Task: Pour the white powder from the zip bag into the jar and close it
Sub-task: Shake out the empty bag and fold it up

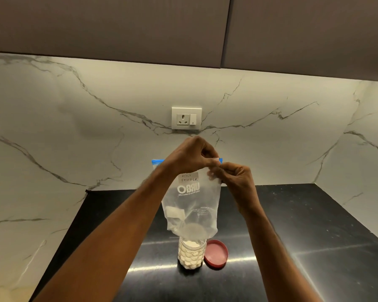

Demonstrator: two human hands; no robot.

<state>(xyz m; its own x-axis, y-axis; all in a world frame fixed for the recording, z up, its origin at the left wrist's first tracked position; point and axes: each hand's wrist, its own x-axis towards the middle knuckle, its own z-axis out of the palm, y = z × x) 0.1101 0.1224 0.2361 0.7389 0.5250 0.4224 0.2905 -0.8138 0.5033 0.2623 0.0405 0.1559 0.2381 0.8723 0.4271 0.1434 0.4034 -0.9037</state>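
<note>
A clear zip bag (191, 205) with a blue zip strip and a "milk powder" label hangs upright above the jar. My left hand (189, 155) grips its top edge, and my right hand (234, 179) pinches the top right corner by the zip. Little powder shows in the bag; its bottom brushes the jar's mouth. The clear dimpled jar (191, 255) stands on the black counter, filled with white powder and uncovered. Its pink-red lid (216, 253) lies upside down just right of the jar.
The black polished counter (292, 247) runs back to a white marble wall with a socket and switch (186, 118). Dark wall cabinets (183, 25) hang overhead. A marble side wall closes the right.
</note>
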